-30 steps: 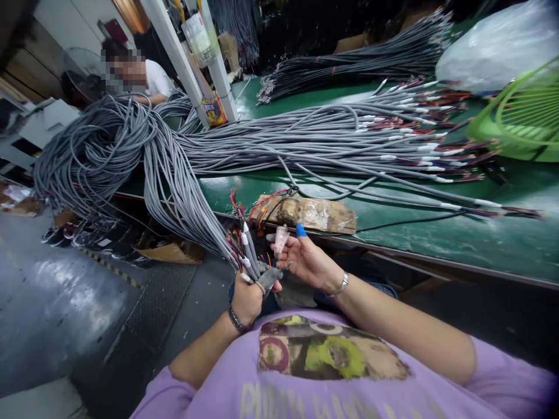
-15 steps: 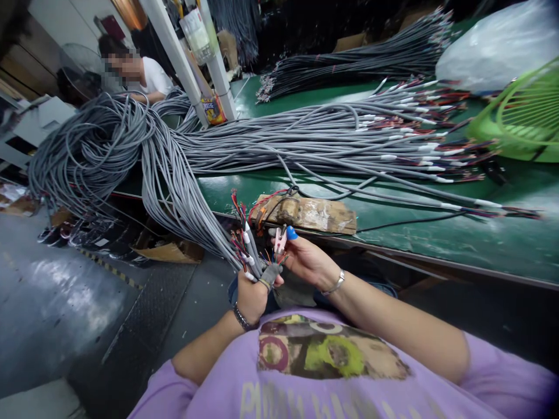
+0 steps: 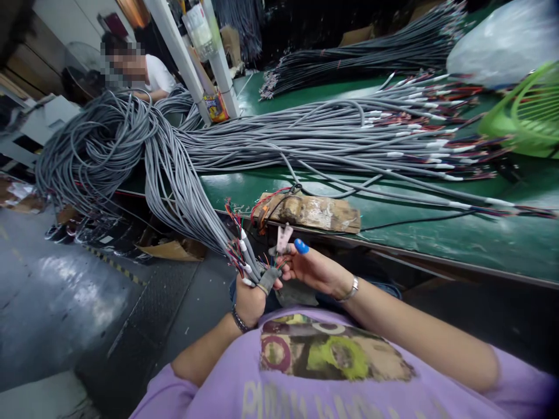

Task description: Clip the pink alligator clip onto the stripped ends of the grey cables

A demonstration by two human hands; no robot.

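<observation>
My left hand [image 3: 250, 302] is closed round the ends of several grey cables [image 3: 192, 203], with white sleeves [image 3: 243, 234] and thin coloured wires [image 3: 234, 218] standing up out of it. A grey cover wraps part of that hand's fingers. My right hand [image 3: 312, 269] is beside it, its curled fingers at the splayed coloured wires [image 3: 269, 262] of one cable. A blue cover [image 3: 301, 246] sits on its raised digit, apart from the other fingers. Just above those fingers, a pale pink clip [image 3: 284, 238] like a clothes peg stands near the bench edge; what supports it is unclear.
On the green bench [image 3: 437, 244] lies a long bundle of grey cables [image 3: 305, 137], a dark cable bundle [image 3: 358, 64] behind it. A wooden block [image 3: 323, 214] sits at the front edge. A green basket [image 3: 533, 116] stands right. A person [image 3: 157, 75] sits far left.
The raised blue-covered digit has moved right, away from the pink clip. My right hand's other fingers are now lower, at the coloured wires. The left hand keeps its hold on the cables.
</observation>
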